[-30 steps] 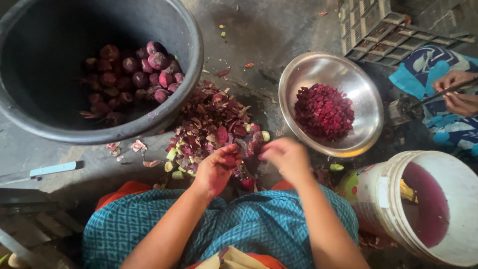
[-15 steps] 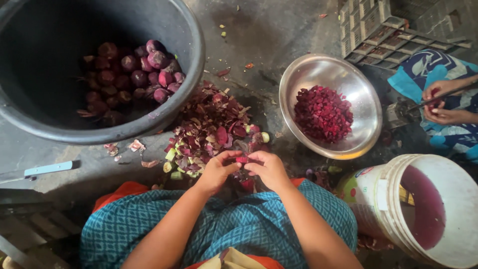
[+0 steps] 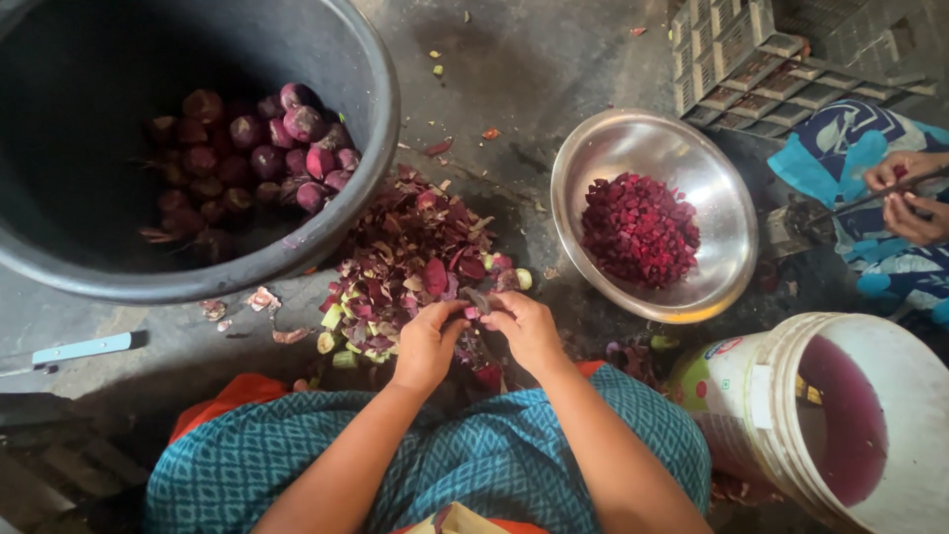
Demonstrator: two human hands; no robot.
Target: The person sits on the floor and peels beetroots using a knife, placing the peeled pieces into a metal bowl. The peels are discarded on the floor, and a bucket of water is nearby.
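- My left hand [image 3: 427,341] and right hand [image 3: 529,331] meet over the floor, fingers pinched around one small beetroot piece [image 3: 474,305]. Both grips are closed on it; I cannot tell whether a blade is involved.
- Done so far, by my judgement: a heap of peelings [image 3: 415,262] lies just beyond my hands, and the steel bowl [image 3: 717,198] to the right holds a modest mound of chopped beetroot [image 3: 638,227].
- Left to do: the large dark tub [image 3: 376,129] at upper left holds many whole beetroots [image 3: 267,148], so a good share of the work remains.
- Also present: a white bucket [image 3: 761,396] with purple liquid at lower right, and another person's hands [image 3: 905,193] at the right edge.
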